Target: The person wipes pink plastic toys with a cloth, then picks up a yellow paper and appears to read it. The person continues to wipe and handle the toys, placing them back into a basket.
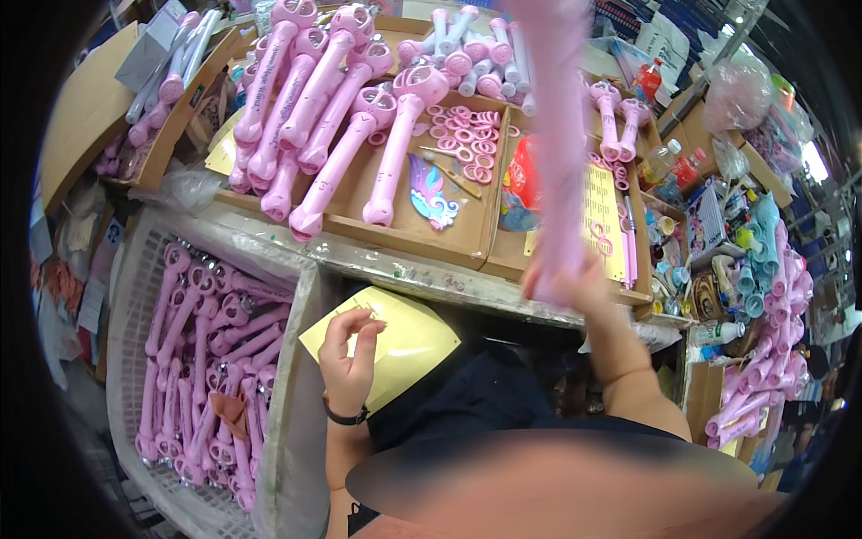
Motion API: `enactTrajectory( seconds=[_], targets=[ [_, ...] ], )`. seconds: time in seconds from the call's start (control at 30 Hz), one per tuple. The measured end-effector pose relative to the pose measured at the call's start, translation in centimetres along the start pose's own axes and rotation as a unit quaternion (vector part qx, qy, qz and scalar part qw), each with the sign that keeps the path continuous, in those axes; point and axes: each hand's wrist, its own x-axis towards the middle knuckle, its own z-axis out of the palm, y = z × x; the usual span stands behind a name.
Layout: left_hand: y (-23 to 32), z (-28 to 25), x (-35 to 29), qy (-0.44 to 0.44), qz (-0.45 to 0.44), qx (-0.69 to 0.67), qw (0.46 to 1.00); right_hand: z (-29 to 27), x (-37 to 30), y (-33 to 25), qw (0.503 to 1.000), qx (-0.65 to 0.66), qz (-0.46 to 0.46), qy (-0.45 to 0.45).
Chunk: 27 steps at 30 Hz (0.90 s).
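Note:
My right hand [585,286] is closed round the lower end of a pink toy wand [558,144], held upright over the table edge and smeared by motion. Its top runs out of the picture. Lower and to the left, my left hand [347,364] has its fingers curled in toward the thumb, as in a pinch; whatever may be between the tips is too small to make out. A yellow sheet [413,346] lies over my lap, directly beneath and beside that hand.
On the left stands a grey plastic basket [126,359] full of pink wands. Cardboard trays [440,250] on the table bear more wands [395,153], pink rings [467,139], a brush-like tool [453,175] and a colourful fin-shaped piece [431,193]. Pink tubes [763,386] are piled at right.

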Motion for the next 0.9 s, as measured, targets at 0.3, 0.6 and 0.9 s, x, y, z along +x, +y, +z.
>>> enactTrajectory(
  seconds=[0.3, 0.6, 0.9],
  targets=[
    [-1.9, -3.9, -3.5, 0.144, -0.072, 0.134, 0.978, -26.0, 20.1, -4.7, 0.924, -0.179, 0.093, 0.324],
    [-2.5, -6.9, -7.2, 0.237, -0.21, 0.131, 0.939, -39.1, 23.6, 4.6, 0.894, -0.17, 0.109, 0.399],
    [-3.6, -6.2, -5.7, 0.243, -0.167, 0.08, 0.952, -25.4, 16.1, -1.0, 0.696, -0.609, -0.264, 0.275]
  ],
)
